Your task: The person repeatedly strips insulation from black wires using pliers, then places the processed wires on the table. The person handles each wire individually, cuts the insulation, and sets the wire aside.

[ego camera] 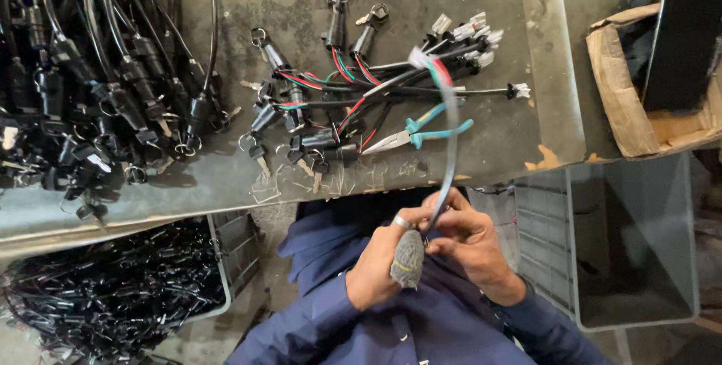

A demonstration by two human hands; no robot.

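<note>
At the near edge of the bench, at about six o'clock in the head view, both hands meet close to the body over a blue work jacket (391, 327). The left hand (383, 260), at seven o'clock from the meeting point and wearing a ring, is closed around a grey, fuzzy cylindrical tool (408, 260) that hangs downward from the fist. The right hand (470, 237), at four o'clock, pinches the near end of a sheathed cable (452, 139) between thumb and fingers; whether the left fingertips also touch it cannot be told. The cable's long axis runs from the grip toward twelve o'clock, rising in a slight curve to a white connector (418, 57) with red and green leads. The right hand is the nearer one to the cable; the grey tool lies just beside the cable end at eight o'clock from it. On the metal tabletop (541, 49), beyond the hands, lies a loose heap of key switches with wires (331, 102), with teal-handled pliers (421, 130) at its lower edge. A larger pile of black harnesses (90, 79) sits at ten o'clock, a crate of black cables (113, 290) at eight o'clock, and a cardboard box (639, 102) at two o'clock.
</note>
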